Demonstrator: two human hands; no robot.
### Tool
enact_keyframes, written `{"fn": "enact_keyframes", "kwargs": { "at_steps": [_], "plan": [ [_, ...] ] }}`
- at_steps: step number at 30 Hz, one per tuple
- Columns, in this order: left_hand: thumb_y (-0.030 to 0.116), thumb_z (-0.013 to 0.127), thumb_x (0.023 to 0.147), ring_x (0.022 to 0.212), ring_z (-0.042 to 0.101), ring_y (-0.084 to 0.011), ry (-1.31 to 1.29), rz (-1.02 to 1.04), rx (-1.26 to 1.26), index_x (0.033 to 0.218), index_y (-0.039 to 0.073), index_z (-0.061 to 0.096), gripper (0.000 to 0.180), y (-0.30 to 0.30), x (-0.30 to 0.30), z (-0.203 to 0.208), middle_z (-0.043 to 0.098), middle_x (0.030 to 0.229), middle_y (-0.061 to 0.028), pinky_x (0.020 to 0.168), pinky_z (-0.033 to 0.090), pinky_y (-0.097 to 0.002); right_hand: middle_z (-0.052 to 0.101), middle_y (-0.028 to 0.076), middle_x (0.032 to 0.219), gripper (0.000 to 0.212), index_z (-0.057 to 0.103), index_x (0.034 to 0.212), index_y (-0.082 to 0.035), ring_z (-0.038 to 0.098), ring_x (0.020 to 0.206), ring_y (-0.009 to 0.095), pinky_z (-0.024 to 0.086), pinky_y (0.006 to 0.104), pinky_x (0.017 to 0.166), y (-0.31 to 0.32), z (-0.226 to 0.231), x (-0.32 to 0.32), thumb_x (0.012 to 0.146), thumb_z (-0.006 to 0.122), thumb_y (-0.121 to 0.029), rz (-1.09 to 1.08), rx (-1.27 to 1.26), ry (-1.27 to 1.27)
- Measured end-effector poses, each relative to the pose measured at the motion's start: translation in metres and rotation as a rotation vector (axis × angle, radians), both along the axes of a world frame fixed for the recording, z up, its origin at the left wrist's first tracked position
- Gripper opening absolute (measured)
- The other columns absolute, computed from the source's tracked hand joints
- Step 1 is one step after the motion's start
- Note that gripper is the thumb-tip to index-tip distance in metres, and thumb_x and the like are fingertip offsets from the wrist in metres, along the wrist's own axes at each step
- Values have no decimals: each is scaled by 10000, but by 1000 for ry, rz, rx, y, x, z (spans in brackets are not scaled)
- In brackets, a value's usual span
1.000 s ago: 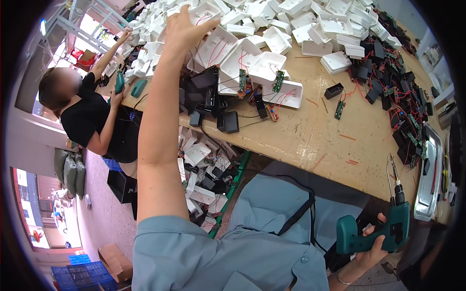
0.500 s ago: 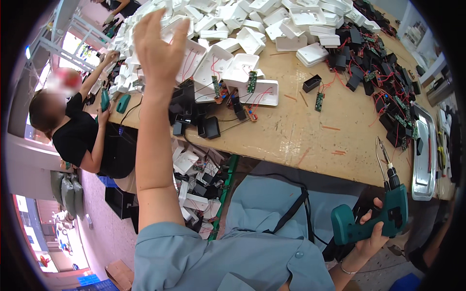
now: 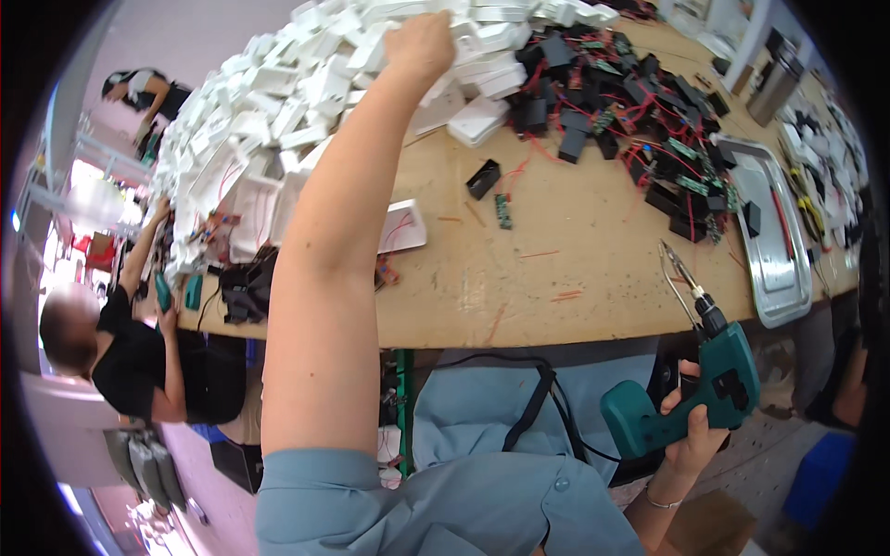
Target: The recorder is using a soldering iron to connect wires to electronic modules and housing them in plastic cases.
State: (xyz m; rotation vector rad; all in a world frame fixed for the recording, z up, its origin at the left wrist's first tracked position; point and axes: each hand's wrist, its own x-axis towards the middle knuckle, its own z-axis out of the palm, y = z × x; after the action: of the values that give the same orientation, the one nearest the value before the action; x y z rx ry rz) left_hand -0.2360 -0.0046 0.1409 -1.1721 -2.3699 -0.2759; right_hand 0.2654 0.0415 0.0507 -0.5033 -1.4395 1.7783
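My left arm stretches far across the table, and my left hand is at the heap of white plastic cases. Its fingers are curled closed against the cases; what they grip is hidden. Low on the right, my right hand is wrapped round the handle of a green soldering gun. The gun's metal tip and thin feed tube point up over the table edge. A white case with red wires lies beside my left forearm. Mid-table are a small black box and a green circuit board joined by red wires.
Black boxes with boards and red wires are piled at the right. Beyond them are a metal tray, pliers and a steel flask. Black parts lie left of my arm. A co-worker sits at the left.
My left hand has gone from raised with fingers apart to curled at the white heap, farther right. The view has shifted. The soldering gun stays in my right hand.
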Motion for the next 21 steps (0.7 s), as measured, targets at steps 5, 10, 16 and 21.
{"fn": "enact_keyframes", "kwargs": {
  "at_steps": [5,10,16,21],
  "plan": [
    [222,436,834,983,548,-345,-116,295,-98,1063,81,586,308,-2,-13,-14,594,1033,-167,817,438,-421,525,242,1092,641,325,1255,75,577,666,165,474,232,539,5,-2,2,812,643,-262,-51,-17,-5],
    [219,517,855,805,606,-300,97,-64,351,975,52,623,231,-32,19,10,635,896,-134,702,465,-365,524,241,1093,637,321,1261,66,574,670,159,476,236,535,12,-6,-1,820,633,-272,-25,-26,17],
    [126,577,763,689,586,-289,-186,-512,387,910,120,633,158,-44,180,-32,605,827,-93,592,478,-355,509,250,1121,639,296,1285,41,576,688,162,487,231,554,17,-14,1,834,615,-280,33,-13,36],
    [143,614,735,769,580,-250,-340,-604,270,873,87,611,148,-42,231,-94,600,821,-65,674,431,-360,493,254,1146,632,280,1292,40,574,714,161,492,228,573,10,-14,5,846,598,-275,61,-3,29]
  ]
}}
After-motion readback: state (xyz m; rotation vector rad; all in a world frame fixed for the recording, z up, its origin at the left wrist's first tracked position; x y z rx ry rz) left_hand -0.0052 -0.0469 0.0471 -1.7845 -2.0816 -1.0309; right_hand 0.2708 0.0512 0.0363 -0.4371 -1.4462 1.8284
